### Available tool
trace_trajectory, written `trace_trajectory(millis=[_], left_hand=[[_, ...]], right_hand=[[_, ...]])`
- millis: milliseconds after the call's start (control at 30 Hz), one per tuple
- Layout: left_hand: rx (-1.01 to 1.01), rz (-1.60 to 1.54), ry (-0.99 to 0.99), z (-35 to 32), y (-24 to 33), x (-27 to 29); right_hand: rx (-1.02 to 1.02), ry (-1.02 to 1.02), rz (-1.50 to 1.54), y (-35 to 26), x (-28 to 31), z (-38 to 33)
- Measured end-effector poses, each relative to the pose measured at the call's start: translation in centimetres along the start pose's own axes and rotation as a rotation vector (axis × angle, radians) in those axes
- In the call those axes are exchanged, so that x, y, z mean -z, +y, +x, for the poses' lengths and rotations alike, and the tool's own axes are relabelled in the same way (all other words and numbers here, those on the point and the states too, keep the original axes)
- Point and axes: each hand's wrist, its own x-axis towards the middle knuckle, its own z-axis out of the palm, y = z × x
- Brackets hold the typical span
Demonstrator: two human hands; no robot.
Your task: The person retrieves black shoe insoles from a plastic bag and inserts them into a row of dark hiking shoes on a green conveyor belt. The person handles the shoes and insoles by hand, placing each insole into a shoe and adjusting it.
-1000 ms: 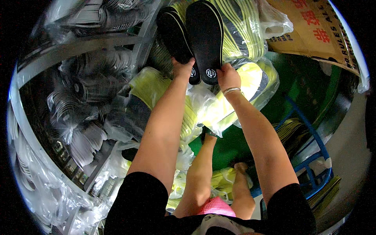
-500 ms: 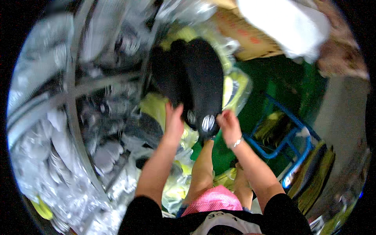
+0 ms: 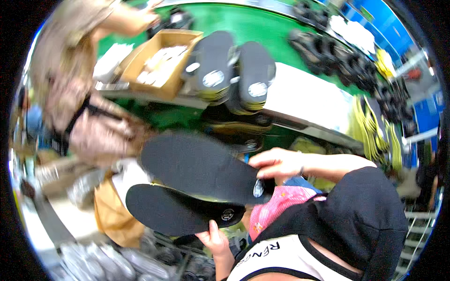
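Two black shoe insoles, each with a pale round mark at its heel, are held out in front of me. My right hand [image 3: 276, 164] grips the heel end of the upper insole [image 3: 192, 164], fingers over its top edge. Below it, my left hand [image 3: 215, 239] pinches the lower insole [image 3: 173, 208] near its heel, thumb up on the top face. The upper insole partly overlaps the lower one. Fingers under both insoles are hidden.
Beyond stands a white table [image 3: 309, 93] bearing insole stacks [image 3: 213, 65] and a cardboard box [image 3: 159, 61] of pale pieces. Yellow-edged insoles [image 3: 375, 131] lie at its right end. Another person [image 3: 70, 84] is at the left. Dark shoes [image 3: 328, 56] stand on the green floor [image 3: 234, 21].
My view has swung from the bagged goods and racks to the table. Both hands still hold the black insoles, which now point left and lie more spread apart.
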Motion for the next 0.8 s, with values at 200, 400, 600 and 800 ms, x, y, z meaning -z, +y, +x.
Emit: trace_trajectory(millis=[200,400,600,800], left_hand=[[0.018,0.155,-0.508,2.2,2.7,-19.7],[0.372,0.018,-0.781,4.9,-3.2,-38.1],[0.484,0.211,-0.908,4.4,-8.5,-46.6],[0.030,0.785,-1.440,2.8,-13.2,-52.7]], right_hand=[[0.158,0.852,0.330,-3.3,13.2,-19.5],[-0.547,1.100,0.018,7.7,19.2,-31.0],[-0.575,1.145,-0.732,6.4,22.0,-29.9],[-0.135,1.224,0.091,-0.4,29.5,-24.5]])
